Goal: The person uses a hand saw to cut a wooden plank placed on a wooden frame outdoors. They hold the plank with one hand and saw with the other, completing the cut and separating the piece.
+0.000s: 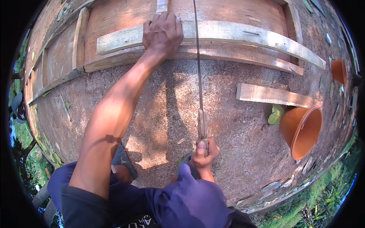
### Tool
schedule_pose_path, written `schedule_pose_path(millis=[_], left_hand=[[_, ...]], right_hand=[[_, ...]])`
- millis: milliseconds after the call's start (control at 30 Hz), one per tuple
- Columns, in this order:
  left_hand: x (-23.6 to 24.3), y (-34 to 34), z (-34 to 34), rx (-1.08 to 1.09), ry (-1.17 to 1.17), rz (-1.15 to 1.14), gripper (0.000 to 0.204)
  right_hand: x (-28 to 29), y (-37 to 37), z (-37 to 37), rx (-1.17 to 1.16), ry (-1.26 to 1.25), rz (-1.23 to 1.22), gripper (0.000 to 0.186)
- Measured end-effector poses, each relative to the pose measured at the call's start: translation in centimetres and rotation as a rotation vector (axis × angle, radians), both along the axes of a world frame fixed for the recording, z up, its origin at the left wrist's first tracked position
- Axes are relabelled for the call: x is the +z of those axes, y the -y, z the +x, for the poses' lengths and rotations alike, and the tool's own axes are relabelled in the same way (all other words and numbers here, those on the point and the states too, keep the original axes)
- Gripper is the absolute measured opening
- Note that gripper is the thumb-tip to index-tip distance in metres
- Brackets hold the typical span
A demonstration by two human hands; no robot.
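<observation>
Left hand (162,31) pressed flat, fingers spread, on a stiff pale plank (235,36) lying across a wooden frame (114,17); right hand (204,154) clamped on the handsaw (198,76) handle, whose thin blade likely flexes, crossing the plank.

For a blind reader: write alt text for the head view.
The left hand presses a long pale wooden plank onto a reddish wooden frame while the right hand grips a handsaw crossing it. An orange plastic bucket lies tipped on the dirt.
</observation>
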State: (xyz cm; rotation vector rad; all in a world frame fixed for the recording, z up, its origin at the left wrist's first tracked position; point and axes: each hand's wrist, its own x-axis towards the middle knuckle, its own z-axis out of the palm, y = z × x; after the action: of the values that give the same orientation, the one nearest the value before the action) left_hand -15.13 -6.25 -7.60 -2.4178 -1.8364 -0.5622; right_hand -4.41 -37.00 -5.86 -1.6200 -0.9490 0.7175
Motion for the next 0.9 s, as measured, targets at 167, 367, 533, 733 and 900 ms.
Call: schedule_pose_path(millis=[167, 367, 533, 733, 900], left_hand=[[0.5, -0.9, 1.4, 0.054, 0.043, -0.011, 0.03], [0.8, -1.2, 0.4, 0.04, 0.051, -0.051, 0.032], [1.3, -0.8, 1.1, 0.048, 0.083, -0.081, 0.036], [4.1, -0.7, 0.0, 0.085, 0.218, -0.235, 0.043], [7.3, 3.0, 0.7, -0.155, 0.211, -0.344, 0.041]], right_hand=[[-2.5, -9.0, 0.5, -0.037, -0.009, 0.116, 0.025], [-1.7, 2.2, 0.2, -0.022, -0.01, -0.156, 0.037], [-0.7, 2.2, 1.8, -0.114, 0.009, -0.026, 0.036], [2.5, 3.8, 5.2, -0.241, 0.048, 0.133, 0.038], [1.4, 11.3, 8.8, -0.268, 0.283, -0.005, 0.039]])
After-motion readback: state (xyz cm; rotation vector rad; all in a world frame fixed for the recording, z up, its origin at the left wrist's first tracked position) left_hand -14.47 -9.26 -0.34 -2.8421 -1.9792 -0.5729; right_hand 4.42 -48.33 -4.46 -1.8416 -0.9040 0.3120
